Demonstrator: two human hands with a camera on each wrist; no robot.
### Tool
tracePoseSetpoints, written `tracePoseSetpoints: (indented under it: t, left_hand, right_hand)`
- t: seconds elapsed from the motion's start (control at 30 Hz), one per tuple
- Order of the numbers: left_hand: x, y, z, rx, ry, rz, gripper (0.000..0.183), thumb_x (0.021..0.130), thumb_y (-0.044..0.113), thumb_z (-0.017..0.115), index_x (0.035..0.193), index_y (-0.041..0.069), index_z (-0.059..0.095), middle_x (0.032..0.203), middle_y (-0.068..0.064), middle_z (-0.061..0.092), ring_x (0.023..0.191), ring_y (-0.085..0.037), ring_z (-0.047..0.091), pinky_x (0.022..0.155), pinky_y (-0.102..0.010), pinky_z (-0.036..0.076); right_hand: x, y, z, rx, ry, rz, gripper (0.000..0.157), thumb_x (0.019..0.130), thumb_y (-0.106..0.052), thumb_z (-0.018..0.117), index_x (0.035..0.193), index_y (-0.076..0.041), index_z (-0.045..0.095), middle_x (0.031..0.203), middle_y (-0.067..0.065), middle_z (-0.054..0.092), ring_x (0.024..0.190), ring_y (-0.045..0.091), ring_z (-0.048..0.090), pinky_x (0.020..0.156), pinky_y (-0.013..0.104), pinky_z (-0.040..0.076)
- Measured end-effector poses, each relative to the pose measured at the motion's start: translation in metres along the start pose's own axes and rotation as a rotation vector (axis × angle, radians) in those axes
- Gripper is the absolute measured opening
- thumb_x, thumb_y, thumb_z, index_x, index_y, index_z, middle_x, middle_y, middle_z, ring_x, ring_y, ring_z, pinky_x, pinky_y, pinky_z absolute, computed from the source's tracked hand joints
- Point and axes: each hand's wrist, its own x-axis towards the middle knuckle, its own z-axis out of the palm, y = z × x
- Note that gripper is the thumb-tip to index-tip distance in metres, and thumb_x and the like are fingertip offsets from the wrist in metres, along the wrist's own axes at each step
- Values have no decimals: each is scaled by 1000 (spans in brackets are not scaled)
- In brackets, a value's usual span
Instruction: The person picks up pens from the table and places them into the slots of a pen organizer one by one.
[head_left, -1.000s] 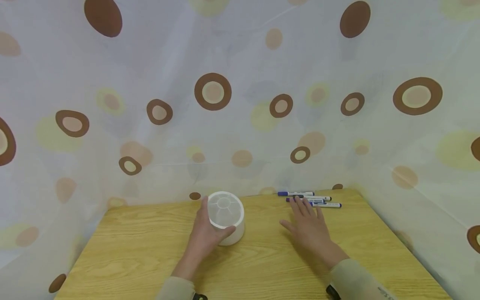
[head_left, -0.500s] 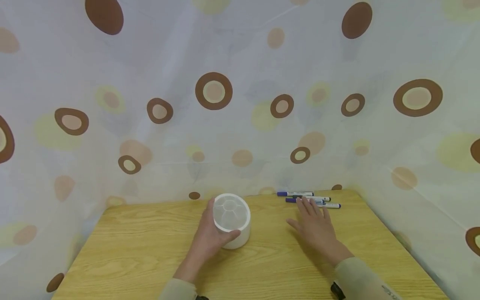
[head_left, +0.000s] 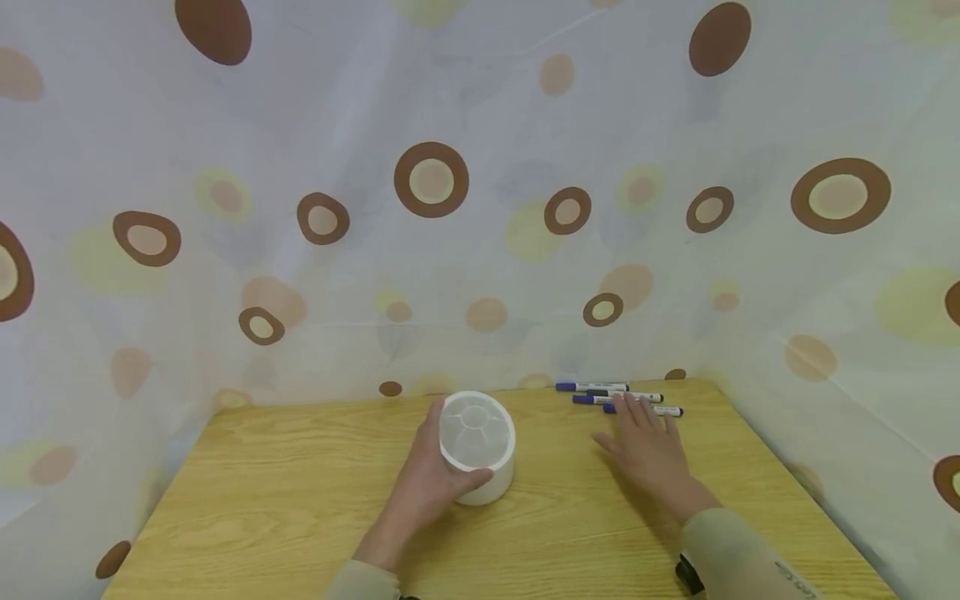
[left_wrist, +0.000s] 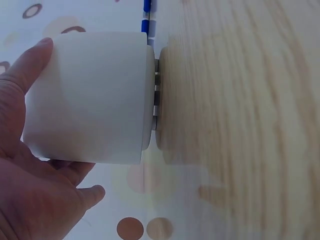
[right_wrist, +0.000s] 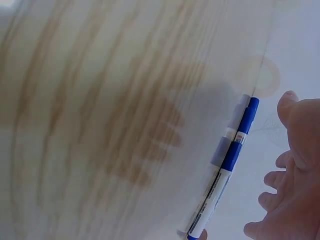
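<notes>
My left hand (head_left: 435, 483) grips the side of a white round holder (head_left: 501, 479), thumb at the near side and fingers at the far left. Its top shows a small central ring with dividers running out to the rim. In the left wrist view the white holder (left_wrist: 95, 100) stands on or just above the wood, with small feet under it. My right hand (head_left: 652, 450) reaches out with straight fingers over several white markers with blue or dark caps (head_left: 592, 387). The right wrist view shows a blue-capped marker (right_wrist: 220, 175) beside the right hand (right_wrist: 300, 180), whose fingers hold nothing.
A wood-grain table (head_left: 300, 492) lies under both hands. Behind and at the sides hangs a pale sheet (head_left: 480, 250) with brown and beige circles. The markers lie close to the table's back edge, near the sheet.
The holder has slid right and slightly towards me with my left hand. My right hand has shifted right over the markers, uncovering another blue cap.
</notes>
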Motion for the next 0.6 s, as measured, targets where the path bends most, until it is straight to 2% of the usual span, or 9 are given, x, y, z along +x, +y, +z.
tracePoseSetpoints:
  t: [0.27,0.47,0.6]
  left_hand:
    - [-4,1,1,14,-17,-21,133,76,35,104,175,16,18,161,-27,44,141,-45,53,117,-67,45]
    - [-7,2,1,15,-27,-28,133,76,37,104,175,19,18,162,-27,44,138,-45,56,114,-69,46]
    - [-8,3,-1,17,-38,-26,133,77,37,104,176,16,17,163,-27,43,140,-46,55,115,-70,45]
  right_hand:
    - [-2,13,4,19,10,5,85,113,-52,57,168,8,31,173,35,27,160,58,22,124,82,12]
    - [-4,22,1,38,11,8,83,115,-49,56,167,11,31,171,38,28,158,59,22,123,84,11]
    - [-4,25,-2,62,-5,20,82,115,-48,55,167,11,30,171,39,26,158,60,22,122,84,12]
